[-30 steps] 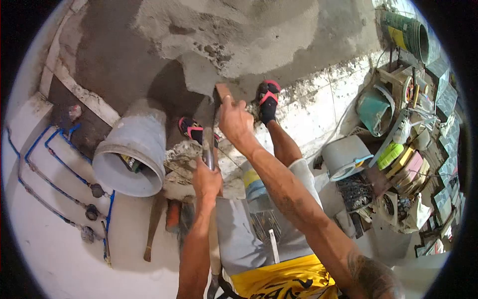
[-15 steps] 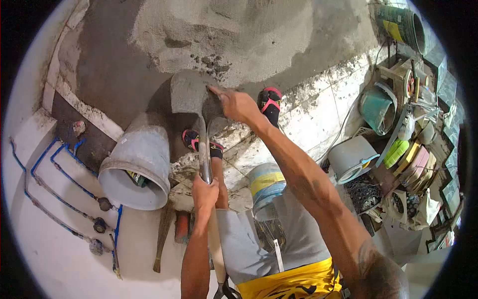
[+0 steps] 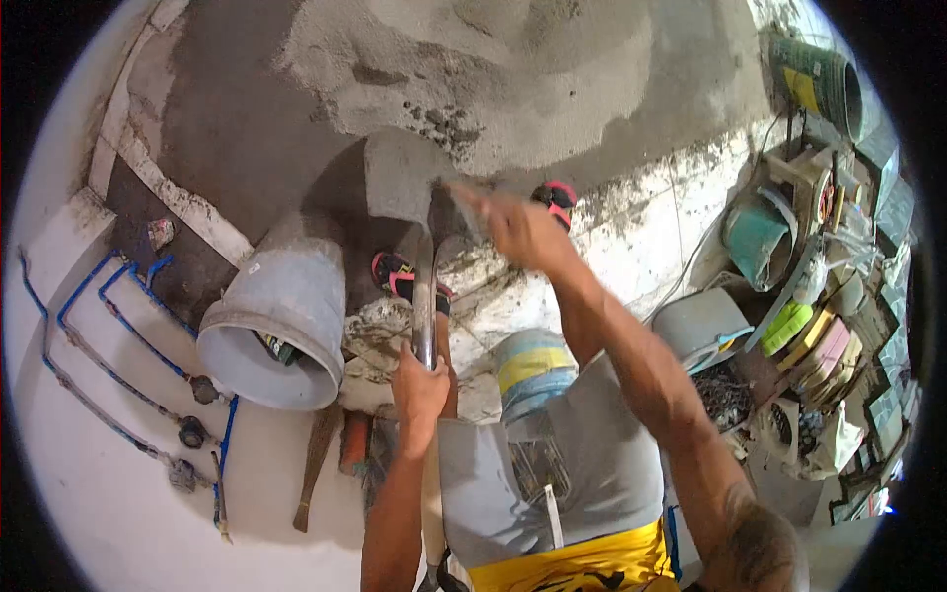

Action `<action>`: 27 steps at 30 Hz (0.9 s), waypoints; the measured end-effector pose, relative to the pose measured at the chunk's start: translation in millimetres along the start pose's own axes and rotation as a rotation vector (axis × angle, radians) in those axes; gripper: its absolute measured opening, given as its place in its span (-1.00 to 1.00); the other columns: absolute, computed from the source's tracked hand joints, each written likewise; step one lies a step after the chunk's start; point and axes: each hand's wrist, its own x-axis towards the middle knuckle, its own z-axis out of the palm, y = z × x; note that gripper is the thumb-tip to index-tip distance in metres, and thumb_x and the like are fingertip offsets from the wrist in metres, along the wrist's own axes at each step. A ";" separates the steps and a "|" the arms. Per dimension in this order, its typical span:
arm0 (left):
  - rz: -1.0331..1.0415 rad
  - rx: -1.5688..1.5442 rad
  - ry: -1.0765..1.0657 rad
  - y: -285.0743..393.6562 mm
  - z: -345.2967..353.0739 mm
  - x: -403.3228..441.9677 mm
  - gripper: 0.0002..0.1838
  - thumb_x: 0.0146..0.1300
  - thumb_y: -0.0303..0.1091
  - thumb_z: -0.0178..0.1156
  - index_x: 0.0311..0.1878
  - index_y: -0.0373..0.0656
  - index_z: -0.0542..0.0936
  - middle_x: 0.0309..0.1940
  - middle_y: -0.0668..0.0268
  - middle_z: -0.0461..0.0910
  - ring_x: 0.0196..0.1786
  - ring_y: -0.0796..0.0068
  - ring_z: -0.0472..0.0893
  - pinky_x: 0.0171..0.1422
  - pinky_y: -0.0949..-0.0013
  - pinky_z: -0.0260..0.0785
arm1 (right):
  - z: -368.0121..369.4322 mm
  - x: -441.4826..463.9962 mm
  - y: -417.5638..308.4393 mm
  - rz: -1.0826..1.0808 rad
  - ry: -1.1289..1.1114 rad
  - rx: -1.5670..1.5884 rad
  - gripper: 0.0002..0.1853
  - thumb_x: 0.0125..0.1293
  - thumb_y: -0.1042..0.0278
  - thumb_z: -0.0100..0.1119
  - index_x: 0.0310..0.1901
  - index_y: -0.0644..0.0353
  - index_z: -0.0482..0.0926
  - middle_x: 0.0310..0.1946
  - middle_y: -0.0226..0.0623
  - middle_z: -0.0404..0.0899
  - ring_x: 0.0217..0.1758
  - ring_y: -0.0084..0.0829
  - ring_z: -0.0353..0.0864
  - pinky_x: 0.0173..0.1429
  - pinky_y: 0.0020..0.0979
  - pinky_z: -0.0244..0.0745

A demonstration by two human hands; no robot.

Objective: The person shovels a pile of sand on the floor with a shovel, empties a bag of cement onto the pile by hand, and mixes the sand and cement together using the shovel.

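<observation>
My left hand (image 3: 419, 390) is wrapped round the metal-sleeved shaft of a shovel (image 3: 398, 183). The shovel's grey, mortar-coated blade lies at the edge of the grey mix, and its pale handle runs down beside my leg. Just right of the blade is my right hand (image 3: 523, 229), blurred by motion, with its index finger stretched toward the blade's edge. Nothing shows in that hand; its other fingers are partly curled and unclear. A heap of grey sandy mix (image 3: 513, 89), with dark lumps at its near edge, spreads beyond the blade.
A grey bucket (image 3: 286, 326) lies tipped at left, near blue pipes (image 3: 128, 306) on the wall. Another bucket (image 3: 533, 370) stands by my legs. At right are a dark green bucket (image 3: 814, 84), a grey pail (image 3: 700, 326) and cluttered tools. Splattered tiles (image 3: 641, 222) border the mix.
My right hand has drawn back slightly right and down from the blade's edge. The left hand still grips the shaft. The whole view has shifted a little.
</observation>
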 end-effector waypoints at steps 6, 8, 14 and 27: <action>-0.014 0.044 0.055 2.3 -6.7 -9.5 -0.45 0.09 -0.31 0.21 0.13 -0.39 0.37 -0.25 -0.20 0.59 -0.12 -0.16 0.60 -0.04 0.02 0.44 | 29.5 37.3 -35.5 0.127 0.005 -0.104 -0.68 0.32 0.29 -0.04 0.07 0.08 0.53 -0.49 0.06 0.58 -0.42 0.10 0.59 -0.32 0.02 0.48; -0.039 0.035 0.019 -4.0 -2.3 -13.8 -0.45 0.09 -0.30 0.21 0.13 -0.38 0.37 -0.25 -0.19 0.59 -0.12 -0.15 0.60 -0.04 0.02 0.45 | 61.5 92.7 4.2 0.100 0.023 -0.120 -0.65 0.32 0.26 -0.09 0.10 0.02 0.52 -0.51 0.08 0.56 -0.44 0.10 0.59 -0.33 0.02 0.48; -0.054 -0.013 -0.050 19.5 -16.8 -12.3 -0.43 0.07 -0.31 0.27 0.11 -0.42 0.36 -0.21 -0.20 0.58 -0.09 -0.15 0.59 -0.04 0.03 0.44 | 1.0 26.8 -47.9 0.126 -0.109 -0.091 -0.61 0.32 0.22 -0.09 0.19 -0.18 0.42 -0.48 0.09 0.58 -0.37 0.07 0.62 -0.30 0.01 0.52; -0.062 0.199 0.005 30.1 -21.0 -20.3 -0.57 0.23 -0.26 0.10 0.09 -0.31 0.36 -0.37 -0.18 0.59 -0.25 -0.15 0.62 -0.14 -0.05 0.46 | 0.0 72.6 -36.8 0.031 -0.072 -0.088 -0.61 0.35 0.23 -0.19 0.15 -0.13 0.50 -0.47 0.11 0.56 -0.36 0.13 0.57 -0.27 0.00 0.46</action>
